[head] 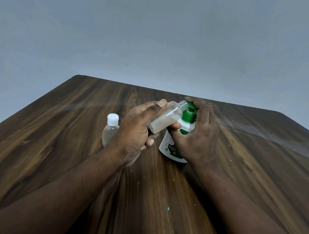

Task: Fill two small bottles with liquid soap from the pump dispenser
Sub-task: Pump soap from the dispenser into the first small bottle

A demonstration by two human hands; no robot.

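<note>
Open small bottle [165, 118]: uncapped, clear, held off the table and tilted, with its threaded mouth up and to the right against the green pump head [189, 114] of the soap dispenser [168, 145]. A pale, cloudy fill sits in its lower part and the upper part looks clear; judged partly filled, not full. The left hand [133, 133] clamps this bottle, thumb along its far side and fingers curled beneath it. The dispenser stands just right of centre on the table [61, 130], white body with a green label, leaning slightly. The right hand [201, 133] is wrapped on it, fingers curled over the top of the pump and thumb pressed to the body below the collar. The nozzle tip is hidden behind the bottle neck and fingers, so whether soap is flowing cannot be told. Second small bottle [110, 131]: upright on the table just left of the left hand, partly hidden by it, white cap [113, 119] fitted. Its contents cannot be read through the clear wall. Assessment: filling of the first bottle is in hand and incomplete; capping it is outstanding; the second bottle appears to remain to be opened and filled, unless already done. Small pale specks lie on the near table surface.
</note>
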